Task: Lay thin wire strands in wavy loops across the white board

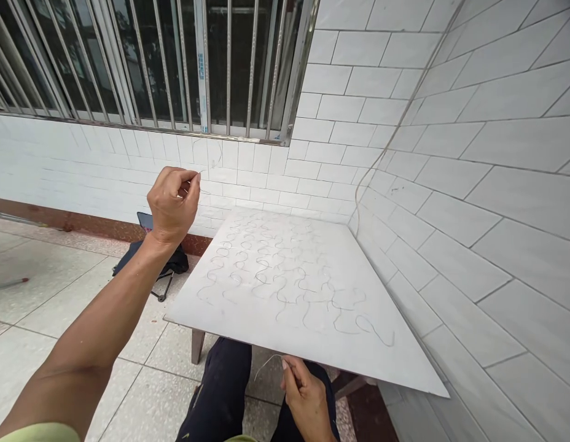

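My left hand (174,202) is raised left of the white board, in front of the tiled wall. Its thumb and forefinger are pinched on a thin, thread-like strand (220,153) that loops faintly above the fingertips. Low at the board's near edge, my right hand (307,396) pinches a thin pale strand (265,364) that curves out to the left over my lap. I cannot tell whether both hands hold one strand. On the white board (312,350) lie many wavy, thin strands (261,270) in loose rows, some dark and some reddish.
The board rests on a support with a wooden leg (197,345), above my knees (220,387). White tiled walls (488,202) stand behind and to the right. A cable (395,132) runs down the corner. A barred window (174,67) is above; a folding stool with dark cloth (174,263) stands left.
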Available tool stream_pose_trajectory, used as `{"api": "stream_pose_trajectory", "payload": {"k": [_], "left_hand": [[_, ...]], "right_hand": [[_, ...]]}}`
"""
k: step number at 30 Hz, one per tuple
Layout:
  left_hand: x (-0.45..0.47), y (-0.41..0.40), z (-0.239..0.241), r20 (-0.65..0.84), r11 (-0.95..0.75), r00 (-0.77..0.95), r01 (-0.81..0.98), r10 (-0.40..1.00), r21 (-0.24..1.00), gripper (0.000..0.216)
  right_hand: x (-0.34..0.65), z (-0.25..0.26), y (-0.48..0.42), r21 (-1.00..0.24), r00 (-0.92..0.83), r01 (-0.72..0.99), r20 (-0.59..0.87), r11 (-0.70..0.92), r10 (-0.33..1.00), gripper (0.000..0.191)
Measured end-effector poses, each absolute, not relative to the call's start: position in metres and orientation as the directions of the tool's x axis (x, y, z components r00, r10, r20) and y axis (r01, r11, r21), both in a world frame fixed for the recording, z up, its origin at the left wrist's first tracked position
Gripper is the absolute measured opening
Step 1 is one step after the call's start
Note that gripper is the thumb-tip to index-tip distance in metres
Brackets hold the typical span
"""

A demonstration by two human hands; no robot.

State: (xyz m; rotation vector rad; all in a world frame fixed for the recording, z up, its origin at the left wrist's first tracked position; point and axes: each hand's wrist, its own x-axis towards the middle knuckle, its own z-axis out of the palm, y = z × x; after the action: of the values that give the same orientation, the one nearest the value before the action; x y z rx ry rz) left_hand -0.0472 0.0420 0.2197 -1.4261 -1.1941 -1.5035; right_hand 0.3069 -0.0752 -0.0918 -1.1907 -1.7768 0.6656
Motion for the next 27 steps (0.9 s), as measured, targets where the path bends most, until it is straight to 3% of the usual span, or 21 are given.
{"api": "stream_pose_trajectory", "payload": {"k": [14, 27], "left_hand": [[-0.041, 0.039, 0.215, 0.993, -0.336, -0.120, 0.936, -0.019, 0.107, 0.010], [-0.035, 0.046, 0.212, 0.987, -0.301, -0.157, 0.940, 0.028, 0.158, 0.014]], "right_hand": [[0.308, -0.096, -0.076, -0.810, -0.155, 0.445, 0.350, 0.381, 0.924, 0.036], [0.309, -0.092, -0.076, -0.814, -0.131, 0.437, 0.364, 0.383, 0.922, 0.040]]}}
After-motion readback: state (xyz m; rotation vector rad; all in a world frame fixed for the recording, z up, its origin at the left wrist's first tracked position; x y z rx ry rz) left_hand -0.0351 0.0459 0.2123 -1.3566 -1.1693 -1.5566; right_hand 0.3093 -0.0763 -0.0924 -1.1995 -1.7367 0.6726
